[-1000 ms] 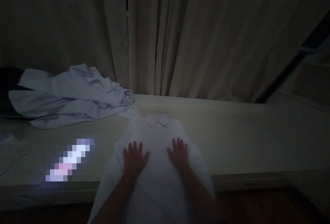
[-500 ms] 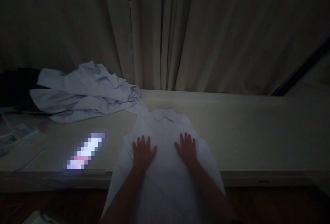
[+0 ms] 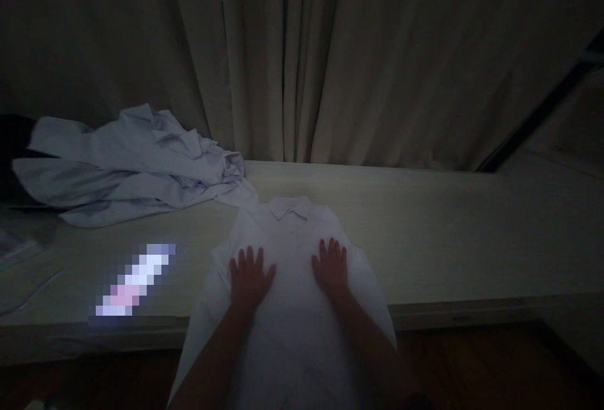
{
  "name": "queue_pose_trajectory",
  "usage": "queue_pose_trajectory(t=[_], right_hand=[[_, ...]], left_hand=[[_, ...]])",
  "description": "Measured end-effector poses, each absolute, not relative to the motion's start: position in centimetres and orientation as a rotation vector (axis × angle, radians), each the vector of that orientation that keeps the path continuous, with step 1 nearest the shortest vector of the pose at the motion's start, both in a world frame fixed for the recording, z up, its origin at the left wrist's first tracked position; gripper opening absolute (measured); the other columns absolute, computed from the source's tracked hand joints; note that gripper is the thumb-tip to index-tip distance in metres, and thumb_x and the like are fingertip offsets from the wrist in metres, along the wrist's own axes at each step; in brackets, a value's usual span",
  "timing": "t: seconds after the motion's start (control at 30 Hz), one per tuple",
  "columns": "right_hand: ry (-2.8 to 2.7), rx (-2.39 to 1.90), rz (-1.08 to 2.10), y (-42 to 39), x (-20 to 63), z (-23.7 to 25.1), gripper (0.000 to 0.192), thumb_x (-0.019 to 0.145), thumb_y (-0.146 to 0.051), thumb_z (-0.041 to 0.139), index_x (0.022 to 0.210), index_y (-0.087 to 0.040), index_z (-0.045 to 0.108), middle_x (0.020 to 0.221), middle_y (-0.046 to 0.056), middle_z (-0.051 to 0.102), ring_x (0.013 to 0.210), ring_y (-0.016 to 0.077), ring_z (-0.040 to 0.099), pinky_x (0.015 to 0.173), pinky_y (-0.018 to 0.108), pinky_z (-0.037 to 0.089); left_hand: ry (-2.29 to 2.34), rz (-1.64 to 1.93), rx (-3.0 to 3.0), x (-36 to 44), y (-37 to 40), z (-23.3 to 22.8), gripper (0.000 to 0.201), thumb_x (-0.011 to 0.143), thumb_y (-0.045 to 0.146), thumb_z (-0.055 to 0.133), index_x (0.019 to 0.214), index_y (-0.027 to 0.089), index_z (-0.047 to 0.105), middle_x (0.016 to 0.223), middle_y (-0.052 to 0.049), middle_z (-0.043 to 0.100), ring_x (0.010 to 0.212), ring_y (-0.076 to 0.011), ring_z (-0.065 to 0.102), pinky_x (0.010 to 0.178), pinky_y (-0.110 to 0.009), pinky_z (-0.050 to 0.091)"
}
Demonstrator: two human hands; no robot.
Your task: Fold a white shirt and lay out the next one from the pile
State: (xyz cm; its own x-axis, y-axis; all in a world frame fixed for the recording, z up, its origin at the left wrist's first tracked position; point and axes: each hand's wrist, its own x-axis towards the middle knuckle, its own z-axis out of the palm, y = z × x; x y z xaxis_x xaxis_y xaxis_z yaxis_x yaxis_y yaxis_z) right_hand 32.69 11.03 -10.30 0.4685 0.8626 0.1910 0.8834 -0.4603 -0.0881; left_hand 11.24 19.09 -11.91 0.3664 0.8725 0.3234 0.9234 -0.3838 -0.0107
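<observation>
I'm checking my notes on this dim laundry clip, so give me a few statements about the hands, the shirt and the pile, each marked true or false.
1. Both hands lie flat on the white shirt. True: left hand, right hand.
2. The shirt's collar points toward the person. False: it points toward the curtain.
3. A crumpled pile of clothes lies to the left. True.
4. The shirt lies wholly on the surface. False: its lower part hangs over the front edge.

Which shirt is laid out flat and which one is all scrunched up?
The flat shirt is under both hands, the left hand and right hand, collar pointing away. The scrunched-up one is the crumpled shirt heaped at the far left.
</observation>
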Motion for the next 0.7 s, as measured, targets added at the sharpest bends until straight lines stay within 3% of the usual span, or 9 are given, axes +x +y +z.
queue_pose_trajectory(t=[0.7], right_hand=[[-1.532, -2.525, -0.107, 11.00, 32.96, -10.74, 0.061, 0.091, -0.047, 0.030, 0.143, -0.016, 0.032, 0.149, 0.018, 0.031, 0.139, 0.0310, 0.024, 0.112, 0.047, 0.010]], left_hand=[[-1.620, -0.363, -2.461, 11.14, 19.43, -11.90, 0.069, 0.086, 0.059, 0.029, 0.139, 0.016, 0.040, 0.144, -0.021, 0.040, 0.134, -0.0383, 0.032, 0.108, -0.059, 0.015]])
